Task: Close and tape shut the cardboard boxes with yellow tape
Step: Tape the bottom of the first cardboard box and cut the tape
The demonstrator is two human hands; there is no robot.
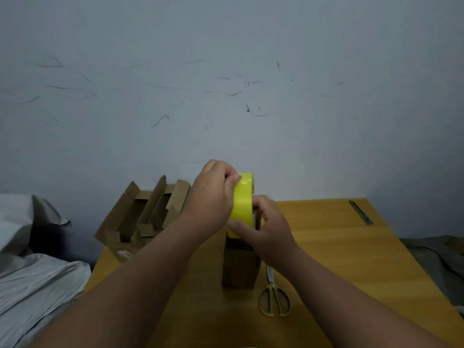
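Tape roll (242,204) gripped by right hand (270,227); left hand (213,197) pinches its end; open boxes (143,214) at nine o'clock.

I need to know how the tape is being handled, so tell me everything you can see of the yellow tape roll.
The tape roll is a wide, glossy bright-yellow roll, held on edge above the small closed box on the table. Its broad outer band faces the camera; the core is mostly hidden. The left hand pinches at its upper rim, seemingly working the tape's end loose. The right hand grips its lower right side, thumb across the band. No strip is pulled out yet.
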